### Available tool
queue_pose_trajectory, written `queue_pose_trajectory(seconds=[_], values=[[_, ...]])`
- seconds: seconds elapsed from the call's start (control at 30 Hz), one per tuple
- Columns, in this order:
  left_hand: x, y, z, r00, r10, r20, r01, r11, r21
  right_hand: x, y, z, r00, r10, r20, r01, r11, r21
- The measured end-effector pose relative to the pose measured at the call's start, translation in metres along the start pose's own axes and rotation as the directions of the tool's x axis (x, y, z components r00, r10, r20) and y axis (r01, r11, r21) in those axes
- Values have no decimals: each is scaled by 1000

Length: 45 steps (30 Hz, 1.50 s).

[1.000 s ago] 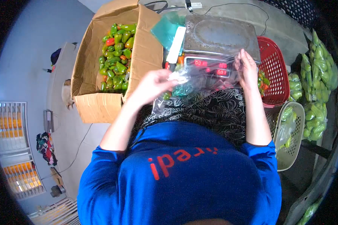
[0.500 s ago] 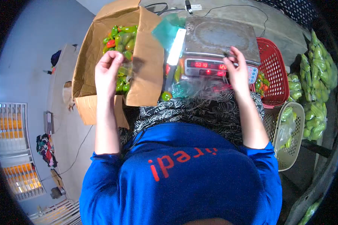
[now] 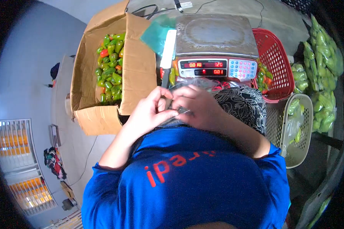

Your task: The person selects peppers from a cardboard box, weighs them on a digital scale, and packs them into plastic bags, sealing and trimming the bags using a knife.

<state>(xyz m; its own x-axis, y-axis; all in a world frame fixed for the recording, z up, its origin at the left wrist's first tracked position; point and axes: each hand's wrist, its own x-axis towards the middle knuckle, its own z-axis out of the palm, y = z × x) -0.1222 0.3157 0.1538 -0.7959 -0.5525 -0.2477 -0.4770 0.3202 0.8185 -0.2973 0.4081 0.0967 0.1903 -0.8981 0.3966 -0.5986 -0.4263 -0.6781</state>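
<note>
My hands meet low in front of my shirt, over my lap. My left hand [image 3: 149,112] is closed, its thumb and fingers pinching thin clear plastic. Close against it, my right hand [image 3: 200,107] has curled fingers on the same clear plastic bag [image 3: 171,121], which is crumpled and partly hidden by the hands. Just beyond them stands a digital scale [image 3: 218,36] with lit red numbers and a bare metal plate. A knife [image 3: 167,53] with a wide pale blade and dark handle lies along the scale's left side.
An open cardboard box [image 3: 139,57] on the left holds many green and red peppers [image 3: 111,72]. On the right, a red basket [image 3: 277,57] contains more peppers, beside a cream basket [image 3: 294,162]. Filled bags of green vegetables [image 3: 325,68] stand farther right. Teal plastic [image 3: 156,36] lies behind the knife.
My left hand has moved from over the pepper box toward my lap. My right hand has come down and left from the scale to meet it at the plastic bag.
</note>
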Motion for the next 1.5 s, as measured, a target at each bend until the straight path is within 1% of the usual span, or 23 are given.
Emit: queue_pose_trajectory(seconds=[0.03,0.13,0.27,0.3,0.4,0.43,0.53,0.6,0.67,0.73,0.77,0.8,0.87,0.9,1.0,1.07,1.1,1.17,1.2,1.27,1.4,1.47,1.5], values=[[0,-7,2,997,70,13,-70,997,31,0,-3,6,979,-90,-182,95,995,19],[1,-17,16,973,97,-209,-126,983,-131,-4,-11,18,979,189,81,-202,805,558],[-3,-3,14,982,69,-176,-69,998,6,0,-7,15,933,333,136,-337,678,654],[-4,-3,13,987,73,-141,-73,997,9,-2,-4,8,976,218,-27,-190,898,396],[-3,5,11,992,82,-94,-64,981,184,-4,6,9,974,80,-211,-47,986,158],[-3,7,10,993,58,-101,-33,973,227,-1,8,7,959,-45,-281,34,998,-44],[2,-5,-7,957,285,-49,-232,856,462,2,7,-3,924,-79,-374,8,982,-189],[1,1,-21,939,308,-153,-195,844,500,2,12,-6,932,16,-363,-59,992,-108],[-3,4,-36,892,330,-308,-181,887,425,0,12,-7,934,137,-330,-117,990,79],[-8,6,-43,843,254,-474,-272,962,32,-2,3,-5,929,274,-251,-172,916,362],[-8,11,-40,805,277,-524,-356,933,-54,-4,-1,3,946,223,-235,-84,869,487],[-6,10,-38,795,277,-540,-477,835,-274,-4,-7,7,962,209,-174,-95,858,505],[-8,20,-35,784,290,-548,-544,745,-385,-6,-6,21,983,-24,-185,104,894,436],[-8,15,-35,788,322,-524,-555,740,-380,-9,-8,23,979,-51,-198,128,909,396],[2,27,-10,784,499,-369,-518,854,54,-6,-10,9,951,-92,-294,184,934,305],[1,36,-3,912,405,-66,-390,905,169,-7,-3,-2,944,-64,-324,144,962,231],[0,34,3,952,303,-29,-299,949,98,-8,0,-6,937,-46,-347,129,967,221],[2,22,-3,992,129,-6,-125,969,213,-10,4,-16,934,-8,-357,84,977,197],[2,17,-7,999,39,-2,-37,962,270,-11,6,-19,931,59,-361,39,965,258],[1,13,-13,972,75,-224,-60,995,76,-12,7,-21,915,193,-354,-48,923,381],[0,14,-29,871,238,-430,-364,900,-239,-7,9,-9,937,-24,-350,160,917,366],[-4,13,-26,879,186,-438,-318,914,-252,-9,7,-3,993,-14,-118,61,914,401],[-7,13,-23,887,160,-433,-271,940,-208,-10,6,0,993,-36,-108,75,925,373]])
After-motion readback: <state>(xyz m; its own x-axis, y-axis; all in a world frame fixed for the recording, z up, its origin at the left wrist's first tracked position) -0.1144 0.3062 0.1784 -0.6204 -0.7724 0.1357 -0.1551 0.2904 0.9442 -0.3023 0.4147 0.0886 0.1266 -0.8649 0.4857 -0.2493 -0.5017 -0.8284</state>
